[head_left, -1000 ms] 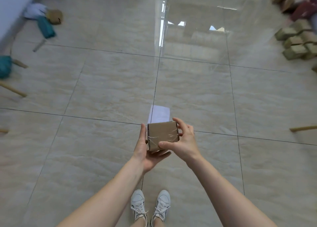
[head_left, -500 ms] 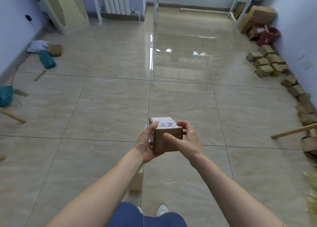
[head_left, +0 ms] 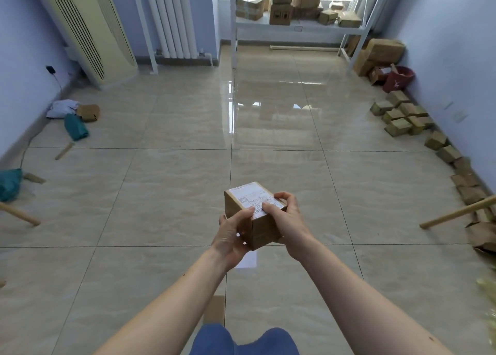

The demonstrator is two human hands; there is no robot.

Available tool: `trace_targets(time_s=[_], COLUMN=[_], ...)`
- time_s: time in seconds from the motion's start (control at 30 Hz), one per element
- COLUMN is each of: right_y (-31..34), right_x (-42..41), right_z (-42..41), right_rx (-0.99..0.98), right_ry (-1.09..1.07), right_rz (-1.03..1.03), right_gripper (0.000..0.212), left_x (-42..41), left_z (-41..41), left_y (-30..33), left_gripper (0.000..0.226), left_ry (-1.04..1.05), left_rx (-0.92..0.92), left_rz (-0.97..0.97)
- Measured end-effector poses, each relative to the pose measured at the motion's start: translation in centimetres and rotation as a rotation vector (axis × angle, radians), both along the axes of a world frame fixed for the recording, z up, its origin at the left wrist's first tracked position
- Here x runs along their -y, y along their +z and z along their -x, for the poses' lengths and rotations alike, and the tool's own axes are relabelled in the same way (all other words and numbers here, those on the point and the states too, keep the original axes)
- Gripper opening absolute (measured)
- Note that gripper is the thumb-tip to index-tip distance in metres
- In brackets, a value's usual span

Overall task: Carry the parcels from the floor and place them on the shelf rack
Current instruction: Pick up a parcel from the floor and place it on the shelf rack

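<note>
A small brown cardboard parcel (head_left: 261,230) with a white shipping label on top is held in front of me at mid height. My left hand (head_left: 232,234) grips its left side and my right hand (head_left: 288,224) grips its right side, with the thumb on the label. The white metal shelf rack (head_left: 298,28) stands at the far end of the room with several cardboard boxes (head_left: 280,13) on it. More small parcels (head_left: 402,117) lie on the floor along the right wall.
A tall cream air conditioner (head_left: 88,32) and a white radiator (head_left: 171,19) stand at the far left. Teal bags (head_left: 76,126) and wooden sticks (head_left: 456,212) lie near both walls. A red bucket (head_left: 398,79) and large boxes (head_left: 381,52) sit at the far right. A white paper (head_left: 248,259) lies on the tiled floor.
The view has tilted up from the floor to the whole room and the rack. The parcel has turned so its labelled face is up and sits higher in both hands.
</note>
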State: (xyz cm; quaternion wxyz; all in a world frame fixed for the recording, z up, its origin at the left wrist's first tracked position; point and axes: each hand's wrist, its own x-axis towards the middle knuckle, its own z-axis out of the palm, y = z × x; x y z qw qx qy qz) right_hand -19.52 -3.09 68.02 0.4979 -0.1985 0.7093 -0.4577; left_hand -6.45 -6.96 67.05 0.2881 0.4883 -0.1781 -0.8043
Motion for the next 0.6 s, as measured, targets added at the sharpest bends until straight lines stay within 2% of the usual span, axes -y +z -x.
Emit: trace_targets(time_s=[0.2,0.33,0.4,0.47,0.6], right_y=[2.1,3.0,3.4,3.5,3.6], right_x=[-0.4,-0.8,-1.0,-1.2,-1.5], right_z=[2.0,3.1,3.3,3.3,2.5], right_rx=[0.095,0.094,0.095,0.092,0.091], right_ry=[0.073,0.143,0.141,0.109,0.047], right_rz=[0.053,0.067,0.083,0.101,0.047], right_gripper=[0.036,0.033,0.034,0.046,0.073], left_x=[1.7,2.4,2.4,2.2,1.7], left_z=[-0.5,-0.8,-0.8,-0.6,0.0], left_y=[1.9,3.1,3.5,3.9,4.5], left_gripper=[0.092,0.048,0.036,0.036,0.06], left_ry=[-0.033,-0.055,-0.07,-0.053,0.039], left_rx=[0.022,0.009,0.024,0.044,0.069], left_rz=[0.008,-0.036,-0.06,-0.046,0.017])
